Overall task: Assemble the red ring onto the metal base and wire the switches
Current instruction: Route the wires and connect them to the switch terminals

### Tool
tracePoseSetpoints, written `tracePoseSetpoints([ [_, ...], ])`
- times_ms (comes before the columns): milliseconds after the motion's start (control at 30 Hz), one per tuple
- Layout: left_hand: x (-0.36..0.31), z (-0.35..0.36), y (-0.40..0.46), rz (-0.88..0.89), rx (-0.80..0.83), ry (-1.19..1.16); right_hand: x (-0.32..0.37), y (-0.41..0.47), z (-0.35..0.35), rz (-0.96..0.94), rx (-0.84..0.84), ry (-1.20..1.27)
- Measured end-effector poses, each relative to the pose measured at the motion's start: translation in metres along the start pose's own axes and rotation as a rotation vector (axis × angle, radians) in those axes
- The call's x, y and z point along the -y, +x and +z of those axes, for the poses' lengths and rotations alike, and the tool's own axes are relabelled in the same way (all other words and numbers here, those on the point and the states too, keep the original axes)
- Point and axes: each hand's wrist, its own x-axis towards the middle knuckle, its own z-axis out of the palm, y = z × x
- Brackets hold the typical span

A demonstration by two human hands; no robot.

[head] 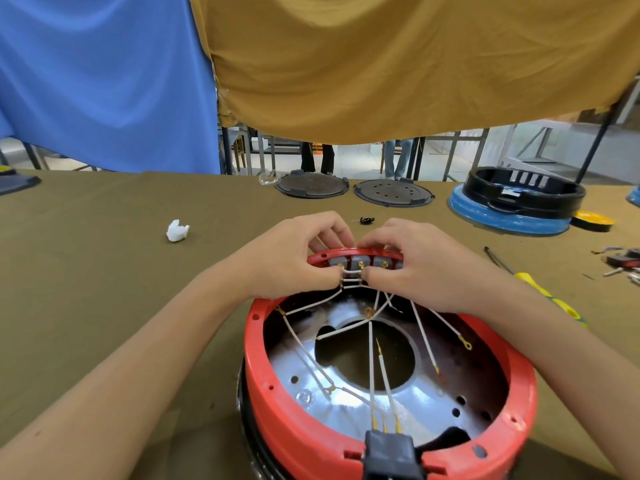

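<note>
Fingers [337,271] pinch thin white wire [351,272] at switches [360,263].

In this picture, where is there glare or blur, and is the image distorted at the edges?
Head view: bright glare on the shiny metal base inside the red ring; wide-angle lens bends the table edge and stretches the forearms; both hands and the white wires look slightly soft; the black connector nearest the camera is blurred.

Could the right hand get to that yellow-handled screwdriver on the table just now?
Probably yes. The screwdriver lies in the open on the table, just outside the right hand, with nothing between them. But that hand would first have to release the white wire it pinches.
</note>
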Motion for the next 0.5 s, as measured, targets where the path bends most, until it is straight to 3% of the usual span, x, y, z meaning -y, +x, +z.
tracePoseSetpoints([
  [500, -0.01, -0.006, -0.004, 0.006, 0.08, 0.229, 0.001, -0.012, -0.009, -0.019, -0.039, 0.122],
])
